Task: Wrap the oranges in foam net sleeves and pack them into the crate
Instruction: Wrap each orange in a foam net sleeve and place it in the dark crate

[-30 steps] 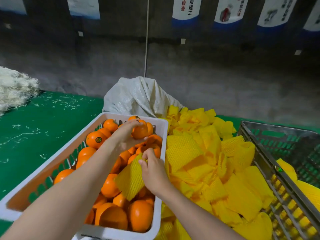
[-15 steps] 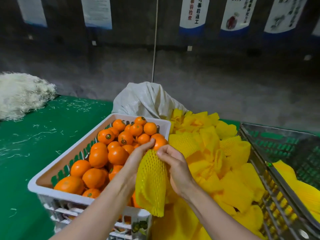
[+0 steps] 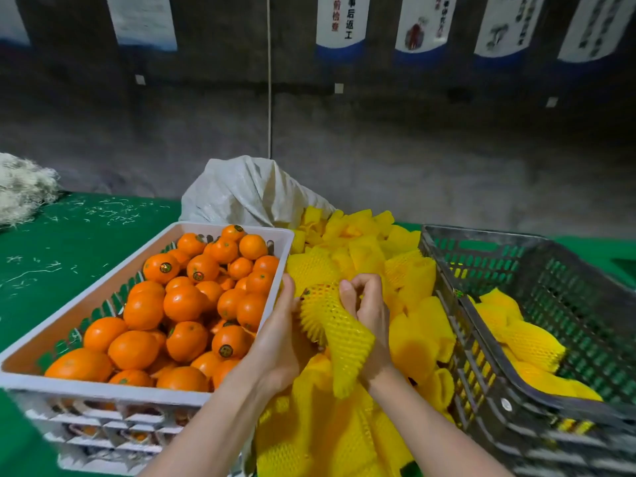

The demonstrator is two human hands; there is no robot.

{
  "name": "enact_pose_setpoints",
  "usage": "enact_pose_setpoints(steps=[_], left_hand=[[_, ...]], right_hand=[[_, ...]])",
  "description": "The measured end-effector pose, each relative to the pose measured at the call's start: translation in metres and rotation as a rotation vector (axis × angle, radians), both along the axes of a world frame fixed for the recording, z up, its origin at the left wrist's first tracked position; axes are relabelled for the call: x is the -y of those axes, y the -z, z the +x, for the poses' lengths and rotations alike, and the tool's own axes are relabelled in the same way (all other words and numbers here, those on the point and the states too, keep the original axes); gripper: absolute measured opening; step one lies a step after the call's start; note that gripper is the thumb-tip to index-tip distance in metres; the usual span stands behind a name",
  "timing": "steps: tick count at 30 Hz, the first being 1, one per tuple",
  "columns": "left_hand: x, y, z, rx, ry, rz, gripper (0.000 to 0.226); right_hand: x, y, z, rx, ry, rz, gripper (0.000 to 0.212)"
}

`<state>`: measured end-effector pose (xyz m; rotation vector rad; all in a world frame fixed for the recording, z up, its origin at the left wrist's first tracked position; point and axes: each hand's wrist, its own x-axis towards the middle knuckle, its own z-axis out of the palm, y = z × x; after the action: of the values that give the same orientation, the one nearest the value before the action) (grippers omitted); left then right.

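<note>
While both hands are closed on one yellow foam net sleeve (image 3: 330, 318), I record the job as early in its run. The left hand (image 3: 280, 333) cups the sleeve's bulging far end from the left. The right hand (image 3: 366, 304) pinches the netting from the right, and the slack tail hangs toward the near side. The orange (image 3: 305, 294) inside is all but covered, with only a dark spot showing at the far opening. The bundle is held over the pile of loose sleeves (image 3: 413, 342), between the two crates and, as far as I can tell, touching neither. In the grey crate (image 3: 481, 325) on the right I see only a few wrapped pieces (image 3: 530, 342), which appear filled. The white crate (image 3: 103, 380) on the left is heaped with bare oranges (image 3: 182, 302). My judgement is that one fruit is nearly sleeved, its placing in the grey crate is not yet done, and most of the stock remains unwrapped.
</note>
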<state>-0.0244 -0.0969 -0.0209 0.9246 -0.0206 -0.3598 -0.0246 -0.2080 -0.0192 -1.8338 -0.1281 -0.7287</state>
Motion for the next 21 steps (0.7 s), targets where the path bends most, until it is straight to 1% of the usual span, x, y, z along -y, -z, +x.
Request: enact_pose_setpoints(steps=[3,5,7,8,9,11,12,14,16,17,19,21], left_hand=[[0.009,0.006,-0.005,0.128,-0.017,0.075,0.067],[0.016,0.009,-0.007,0.151,-0.092,0.107,0.075],[0.028,0.011,-0.010,0.140,-0.173,0.153,0.072],[0.032,0.013,-0.011,0.112,-0.226,0.146,0.065],[0.035,0.014,-0.011,0.076,-0.246,0.070,0.058],[0.040,0.017,-0.013,0.025,-0.219,-0.076,0.055],[0.040,0.018,-0.012,0.031,-0.195,-0.085,0.055],[0.040,0.016,-0.012,0.041,-0.211,-0.019,0.061],[0.038,0.016,-0.010,0.088,-0.246,-0.005,0.057],[0.039,0.013,-0.013,0.101,-0.254,-0.003,0.049],[0.038,0.018,-0.013,0.156,-0.298,0.072,0.020],[0.039,0.013,-0.015,0.181,-0.369,0.108,0.036]], right_hand=[[0.005,0.004,-0.006,0.052,0.010,0.091,0.018],[0.004,0.007,-0.010,0.071,0.018,0.146,0.017],[0.004,0.011,-0.012,0.075,0.025,0.134,0.016],[0.004,0.012,-0.013,0.091,0.032,0.099,0.016],[0.004,0.012,-0.013,0.118,0.033,0.059,0.016],[0.007,0.009,-0.014,0.190,0.030,0.015,0.018],[0.011,0.007,-0.013,0.222,0.036,0.015,0.016],[0.021,0.002,-0.005,0.257,0.035,0.039,0.009],[0.030,-0.002,0.006,0.210,0.016,0.063,0.012],[0.033,-0.003,0.011,0.152,-0.019,0.089,0.015],[0.035,-0.004,0.015,0.018,-0.141,0.176,0.017],[0.036,0.001,0.016,-0.060,-0.334,0.257,0.010]])
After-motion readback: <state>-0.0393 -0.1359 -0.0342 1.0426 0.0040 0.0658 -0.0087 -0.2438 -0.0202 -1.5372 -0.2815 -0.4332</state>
